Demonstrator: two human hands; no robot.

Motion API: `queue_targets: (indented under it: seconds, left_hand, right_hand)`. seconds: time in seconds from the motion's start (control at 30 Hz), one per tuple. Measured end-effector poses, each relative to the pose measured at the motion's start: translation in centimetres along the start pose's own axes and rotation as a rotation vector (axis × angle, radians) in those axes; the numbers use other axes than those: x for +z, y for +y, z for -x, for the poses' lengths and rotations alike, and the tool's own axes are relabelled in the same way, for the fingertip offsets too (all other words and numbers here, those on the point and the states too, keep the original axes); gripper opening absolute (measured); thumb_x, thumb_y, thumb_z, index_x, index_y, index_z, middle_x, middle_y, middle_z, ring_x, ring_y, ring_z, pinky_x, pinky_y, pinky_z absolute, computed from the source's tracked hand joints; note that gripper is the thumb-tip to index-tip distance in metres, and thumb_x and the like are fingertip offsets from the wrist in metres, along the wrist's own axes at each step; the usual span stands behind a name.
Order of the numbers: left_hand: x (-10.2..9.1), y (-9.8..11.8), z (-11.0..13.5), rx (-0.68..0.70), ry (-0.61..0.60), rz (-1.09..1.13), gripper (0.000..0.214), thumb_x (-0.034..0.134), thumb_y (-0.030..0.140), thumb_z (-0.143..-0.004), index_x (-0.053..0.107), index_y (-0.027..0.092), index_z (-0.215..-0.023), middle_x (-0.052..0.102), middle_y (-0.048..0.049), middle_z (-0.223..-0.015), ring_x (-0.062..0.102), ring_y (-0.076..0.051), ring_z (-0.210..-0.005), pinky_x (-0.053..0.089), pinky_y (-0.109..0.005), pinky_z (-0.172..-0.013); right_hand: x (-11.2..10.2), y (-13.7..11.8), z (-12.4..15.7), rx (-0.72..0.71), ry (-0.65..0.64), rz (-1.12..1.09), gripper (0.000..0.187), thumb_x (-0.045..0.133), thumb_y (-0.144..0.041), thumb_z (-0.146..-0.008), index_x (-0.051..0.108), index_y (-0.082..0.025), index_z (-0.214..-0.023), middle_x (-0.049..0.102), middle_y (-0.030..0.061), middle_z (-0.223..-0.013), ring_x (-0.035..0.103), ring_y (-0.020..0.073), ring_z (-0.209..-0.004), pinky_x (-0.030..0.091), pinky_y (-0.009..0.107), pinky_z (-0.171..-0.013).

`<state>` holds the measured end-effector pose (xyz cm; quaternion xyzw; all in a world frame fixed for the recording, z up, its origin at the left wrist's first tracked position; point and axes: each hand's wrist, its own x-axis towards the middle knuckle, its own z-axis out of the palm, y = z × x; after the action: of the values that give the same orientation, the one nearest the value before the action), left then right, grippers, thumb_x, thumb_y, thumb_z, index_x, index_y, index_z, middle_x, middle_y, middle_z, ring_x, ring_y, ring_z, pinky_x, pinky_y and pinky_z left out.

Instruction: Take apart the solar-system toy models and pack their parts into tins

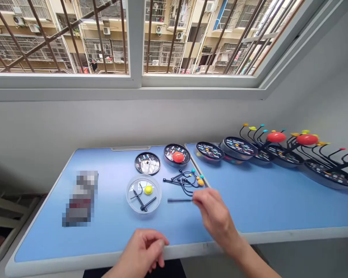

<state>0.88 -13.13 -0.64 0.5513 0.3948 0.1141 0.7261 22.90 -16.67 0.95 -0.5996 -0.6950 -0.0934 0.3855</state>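
The right hand (213, 212) is pinching a slim black rod (178, 200) by its right end, thumb and fingertips pressing together, while the rod's free end is pointing left over the blue table (110, 235), between the clear dish (128, 199) and the tangle of wires (188, 189); whether that free end is touching the table, I cannot tell. The left hand (146, 249) is hovering or resting at the near edge, its fingers curling loosely and showing nothing held; I cannot tell whether thumb and forefinger are meeting. In the dish, a yellow knob (148, 189) and some black pieces (138, 199) are lying, and behind it are sitting a round disc (140, 164) and a pot with a red ball (178, 156). The rod is looking light, stiff and rather smooth, probably plastic, so a fingertip pinch is likely sufficing; holding nearer its middle would probably be giving steadier balance, while the end grip is leaving the other tip free
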Motion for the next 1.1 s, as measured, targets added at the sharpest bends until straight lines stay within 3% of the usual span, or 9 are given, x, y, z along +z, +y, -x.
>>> queue_targets:
  seconds: [0.07, 0.17, 0.3, 0.47, 0.53, 0.63, 0.77, 0.97, 1.1]
  left_hand:
    - [0.2, 0.8, -0.1, -0.137, -0.115, 0.369, 0.037, 0.054, 0.047, -0.074, 0.062, 0.012, -0.085, 0.061, -0.0041, -0.055, 0.046, -0.01, -0.042, 0.035, -0.02, -0.041]
    - [0.5, 1.5, -0.2, -0.122, -0.222, 0.727, 0.035, 0.062, 0.044, -0.072, 0.062, 0.01, -0.081, 0.059, -0.0038, -0.06, 0.053, -0.01, -0.049, 0.041, -0.021, -0.046]
    - [0.6, 1.3, -0.1, -0.057, -0.279, 0.798, 0.026, 0.068, 0.033, -0.072, 0.063, 0.008, -0.073, 0.05, 0.0007, -0.058, 0.045, -0.004, -0.046, 0.034, -0.016, -0.044]
    - [-0.2, 0.7, 0.1, -0.103, -0.156, 0.811, 0.03, 0.077, 0.029, -0.061, 0.063, 0.01, -0.078, 0.048, 0.0041, -0.054, 0.04, -0.002, -0.041, 0.027, -0.014, -0.038]
    - [-0.6, 0.8, 0.2, -0.106, -0.104, 0.806, 0.031, 0.079, 0.026, -0.057, 0.063, 0.012, -0.079, 0.05, 0.0042, -0.052, 0.043, -0.003, -0.042, 0.03, -0.014, -0.039]
    - [-1.0, 1.5, 0.3, -0.114, -0.04, 0.721, 0.034, 0.079, 0.025, -0.055, 0.063, 0.012, -0.082, 0.054, 0.0025, -0.05, 0.044, -0.004, -0.042, 0.029, -0.015, -0.039]
    - [-0.7, 2.3, 0.3, -0.075, -0.036, 0.587, 0.03, 0.078, 0.027, -0.055, 0.063, 0.009, -0.074, 0.054, 0.0013, -0.05, 0.043, -0.004, -0.042, 0.029, -0.015, -0.04]
    - [-0.4, 2.5, 1.9, -0.054, -0.123, 0.467, 0.034, 0.065, 0.04, -0.07, 0.056, 0.013, -0.088, 0.061, -0.0016, -0.057, 0.049, -0.008, -0.044, 0.034, -0.017, -0.039]
    - [-0.2, 2.5, 2.4, -0.089, -0.125, 0.398, 0.035, 0.062, 0.046, -0.069, 0.055, 0.013, -0.079, 0.051, 0.0048, -0.041, 0.03, -0.002, -0.029, 0.021, -0.017, -0.035]
  right_hand:
    - [-0.3, -3.1, 0.4, -0.154, -0.066, -0.102, 0.024, 0.034, -0.007, -0.086, 0.051, -0.022, -0.079, 0.06, 0.003, -0.069, 0.049, 0.0177, -0.064, 0.036, 0.034, -0.068]
    - [0.3, -7.0, 1.0, -0.366, -0.164, -0.14, 0.023, 0.037, -0.009, -0.086, 0.055, -0.021, -0.079, 0.065, 0.0039, -0.076, 0.053, 0.017, -0.07, 0.037, 0.036, -0.074]
    - [2.0, -9.2, 1.5, -0.29, -0.094, -0.174, 0.029, 0.034, -0.005, -0.085, 0.055, -0.019, -0.07, 0.063, 0.0058, -0.077, 0.052, 0.0169, -0.072, 0.037, 0.035, -0.071]
    - [2.8, -9.3, 2.1, -0.181, 0.006, -0.254, 0.024, 0.042, -0.006, -0.083, 0.059, -0.02, -0.074, 0.061, 0.0072, -0.084, 0.051, 0.0181, -0.074, 0.04, 0.033, -0.067]
    - [2.5, -8.9, 2.4, -0.05, -0.001, -0.326, 0.019, 0.047, -0.009, -0.083, 0.06, -0.023, -0.08, 0.06, 0.006, -0.086, 0.052, 0.018, -0.076, 0.042, 0.032, -0.068]
    - [2.2, -8.3, 2.2, 0.386, -0.124, -0.554, 0.006, 0.054, -0.027, -0.084, 0.057, -0.023, -0.087, 0.058, 0.0033, -0.08, 0.054, 0.0173, -0.073, 0.046, 0.029, -0.065]
    - [2.6, -8.1, 0.9, 0.794, -0.393, -1.008, 0.029, 0.057, -0.047, -0.079, 0.058, -0.018, -0.085, 0.058, 0.0015, -0.075, 0.053, 0.014, -0.064, 0.044, 0.025, -0.059]
    - [3.4, -7.8, -0.2, 0.868, -0.205, -1.017, 0.034, 0.057, -0.049, -0.078, 0.058, -0.017, -0.067, 0.055, -0.0004, -0.066, 0.045, 0.012, -0.06, 0.039, 0.025, -0.062]
    - [3.2, -8.5, -0.6, 0.883, -0.095, -1.099, 0.033, 0.057, -0.049, -0.079, 0.055, -0.018, -0.067, 0.06, 0.0016, -0.067, 0.052, 0.0151, -0.065, 0.043, 0.028, -0.067]
